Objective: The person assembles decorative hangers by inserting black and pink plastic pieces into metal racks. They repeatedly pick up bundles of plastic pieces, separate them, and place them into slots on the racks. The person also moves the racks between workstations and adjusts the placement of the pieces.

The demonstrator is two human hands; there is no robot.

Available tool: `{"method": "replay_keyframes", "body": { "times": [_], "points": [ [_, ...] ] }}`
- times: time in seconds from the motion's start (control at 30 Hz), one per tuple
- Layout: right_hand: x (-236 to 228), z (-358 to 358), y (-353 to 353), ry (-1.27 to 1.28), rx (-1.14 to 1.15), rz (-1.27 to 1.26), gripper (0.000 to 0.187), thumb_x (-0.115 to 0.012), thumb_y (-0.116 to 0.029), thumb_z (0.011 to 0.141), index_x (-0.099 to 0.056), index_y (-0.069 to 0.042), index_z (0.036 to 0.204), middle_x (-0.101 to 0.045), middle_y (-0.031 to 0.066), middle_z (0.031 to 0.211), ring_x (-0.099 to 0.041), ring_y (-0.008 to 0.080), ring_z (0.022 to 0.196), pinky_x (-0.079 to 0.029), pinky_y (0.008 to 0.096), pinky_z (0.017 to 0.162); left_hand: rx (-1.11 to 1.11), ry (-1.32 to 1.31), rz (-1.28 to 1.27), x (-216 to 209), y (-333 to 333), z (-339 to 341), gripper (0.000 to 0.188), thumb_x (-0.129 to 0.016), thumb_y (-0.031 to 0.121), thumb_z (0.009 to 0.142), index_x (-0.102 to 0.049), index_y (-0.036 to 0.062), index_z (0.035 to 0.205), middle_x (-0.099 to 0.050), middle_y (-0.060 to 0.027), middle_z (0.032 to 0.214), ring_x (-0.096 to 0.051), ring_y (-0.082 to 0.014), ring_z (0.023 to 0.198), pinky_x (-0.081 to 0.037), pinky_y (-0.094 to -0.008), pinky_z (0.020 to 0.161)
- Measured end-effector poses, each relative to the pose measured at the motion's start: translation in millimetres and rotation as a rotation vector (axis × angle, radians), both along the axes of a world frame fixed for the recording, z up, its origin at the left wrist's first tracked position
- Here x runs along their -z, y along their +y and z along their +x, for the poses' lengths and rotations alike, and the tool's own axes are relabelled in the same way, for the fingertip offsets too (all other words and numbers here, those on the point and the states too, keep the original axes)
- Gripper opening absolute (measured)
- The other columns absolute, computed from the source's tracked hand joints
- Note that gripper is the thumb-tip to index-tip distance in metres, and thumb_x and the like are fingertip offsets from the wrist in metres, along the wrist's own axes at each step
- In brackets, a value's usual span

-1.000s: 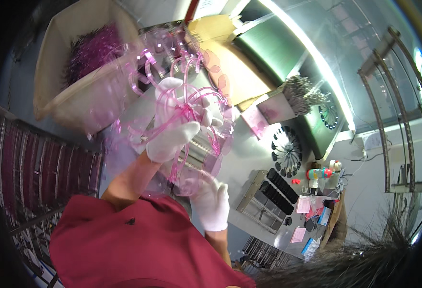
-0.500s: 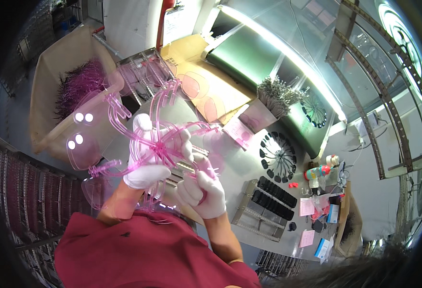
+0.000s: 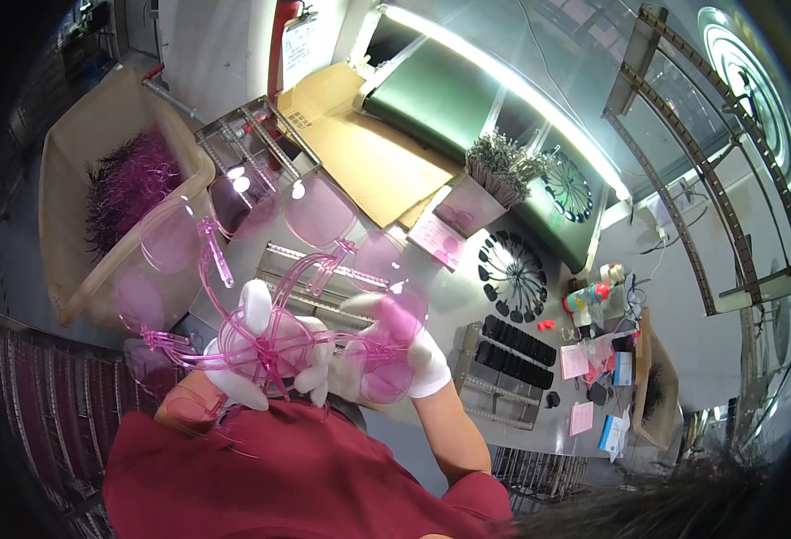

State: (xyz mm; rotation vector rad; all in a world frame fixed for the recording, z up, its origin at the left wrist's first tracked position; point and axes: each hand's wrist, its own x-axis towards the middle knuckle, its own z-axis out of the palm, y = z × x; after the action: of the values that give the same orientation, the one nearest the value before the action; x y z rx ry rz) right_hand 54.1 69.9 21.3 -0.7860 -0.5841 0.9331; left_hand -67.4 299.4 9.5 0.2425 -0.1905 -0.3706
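In my white-gloved left hand [image 3: 234,382] is a pink see-through plastic moulding sprue [image 3: 268,350]. The fingers and thumb close round its middle, in front of my chest. Thin curved runners spread out from it to several tinted lens-like discs, among them a large disc [image 3: 321,211] on the far side. Over on the right, my gloved right hand [image 3: 418,355] is behind pink discs at the sprue's right end. Its fingers are blurred and partly covered, so whether they grip anything is unclear. Beneath the sprue, a metal slotted rack [image 3: 324,289] lies on the table.
A beige tub [image 3: 67,260] of pink and dark sprues stands at left. Cardboard [image 3: 368,162] lies at the back, near a box of dark sprues [image 3: 503,171]. To the right are a ring of black pieces [image 3: 514,277], a rack of black parts [image 3: 503,382] and bottles [image 3: 589,296].
The sprue and my left hand have come down, closer to my body, and the sprue has turned. My right hand has shifted right, from near the sprue's middle to its right-hand discs.
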Motion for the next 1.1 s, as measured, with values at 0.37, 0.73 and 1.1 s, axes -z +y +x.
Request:
{"method": "replay_keyframes", "body": {
  "times": [0.37,0.73,1.1],
  "points": [
    [-98,15,-23,-1.089,0.387,-0.498,0.033,-0.094,-0.019,0.078,-0.065,-0.008,0.088,-0.076,0.0108,0.091,-0.075,0.0216,0.084,-0.060,0.0355,0.074,0.104,-0.095,-0.042,-14,32,-22,0.029,-0.048,0.040,0.102,-0.063,0.0169,0.110,-0.063,-0.0265,0.119,-0.059,-0.0303,0.076,-0.050,-0.0508,0.071],
    [-162,-17,-9,-2.254,-0.279,-0.456,0.029,-0.079,-0.021,0.074,-0.073,-0.018,0.102,-0.062,-0.0009,0.066,-0.067,0.0209,0.063,-0.050,0.0340,0.056,0.392,-0.485,0.309,-29,38,-15,0.065,-0.081,-0.005,0.073,-0.048,0.0111,0.126,-0.060,-0.0193,0.120,-0.058,-0.0271,0.096,-0.050,-0.0456,0.085],
    [-159,-5,47,-1.035,-0.708,-0.565,0.042,-0.081,-0.020,0.092,-0.070,-0.007,0.131,-0.076,0.0068,0.093,-0.072,0.0216,0.076,-0.057,0.0363,0.067,0.544,-0.596,0.587,-39,45,5,0.073,-0.079,0.002,0.071,-0.047,0.0119,0.136,-0.062,-0.0187,0.123,-0.059,-0.0274,0.099,-0.051,-0.0440,0.086]
  ]
}}
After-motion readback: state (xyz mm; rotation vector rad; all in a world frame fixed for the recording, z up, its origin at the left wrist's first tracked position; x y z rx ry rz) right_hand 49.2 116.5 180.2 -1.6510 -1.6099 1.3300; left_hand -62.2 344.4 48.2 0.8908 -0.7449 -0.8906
